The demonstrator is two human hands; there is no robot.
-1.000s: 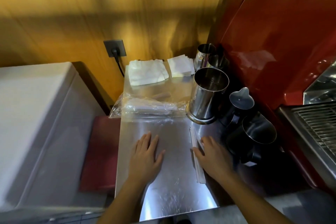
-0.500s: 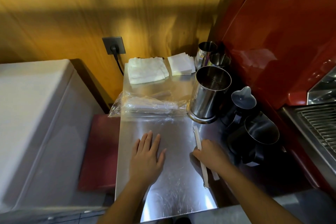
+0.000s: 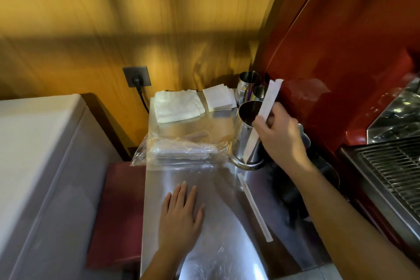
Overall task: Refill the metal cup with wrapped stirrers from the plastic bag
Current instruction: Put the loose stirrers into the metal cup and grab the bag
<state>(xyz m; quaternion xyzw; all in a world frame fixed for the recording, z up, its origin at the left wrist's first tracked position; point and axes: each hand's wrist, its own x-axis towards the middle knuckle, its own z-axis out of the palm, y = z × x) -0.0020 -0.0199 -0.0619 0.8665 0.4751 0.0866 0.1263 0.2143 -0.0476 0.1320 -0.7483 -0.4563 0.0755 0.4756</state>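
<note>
Stirrers (image 3: pixel 264 116) — gripped in right hand (image 3: pixel 280 136) over metal cup (image 3: pixel 246 134) | left hand (image 3: pixel 180 216) flat, fingers spread

Right hand (image 3: pixel 280 134) covers the cup's (image 3: pixel 246 134) far rim and most of its side, plus the dark jugs (image 3: pixel 304 138) behind. The stirrers (image 3: pixel 269 107) it grips are motion-blurred, count unclear. Bag (image 3: pixel 181 150) contents show only as a pale, hazy bundle. Both forearms run off the bottom edge.
</note>
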